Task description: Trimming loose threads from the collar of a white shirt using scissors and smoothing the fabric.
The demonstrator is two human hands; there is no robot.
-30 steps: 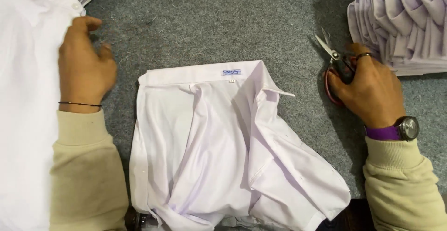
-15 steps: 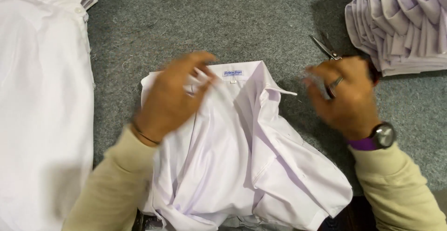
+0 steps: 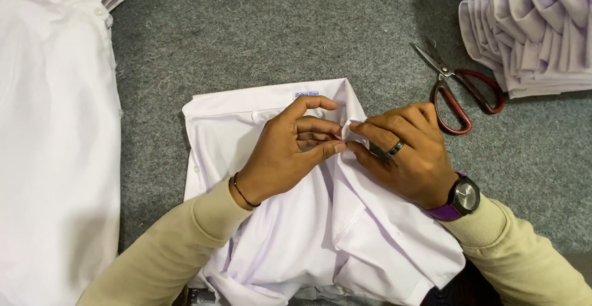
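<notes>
Both hands (image 3: 351,148) pinch the white shirt (image 3: 320,232) placket edge.

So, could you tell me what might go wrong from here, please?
Both hands, left hand and right hand, pinch the shirt near its collar; a slip could probably crease the placket. The scissors lie open-bladed close to the right hand, so a careless reach might snag fabric or nick a finger.
</notes>
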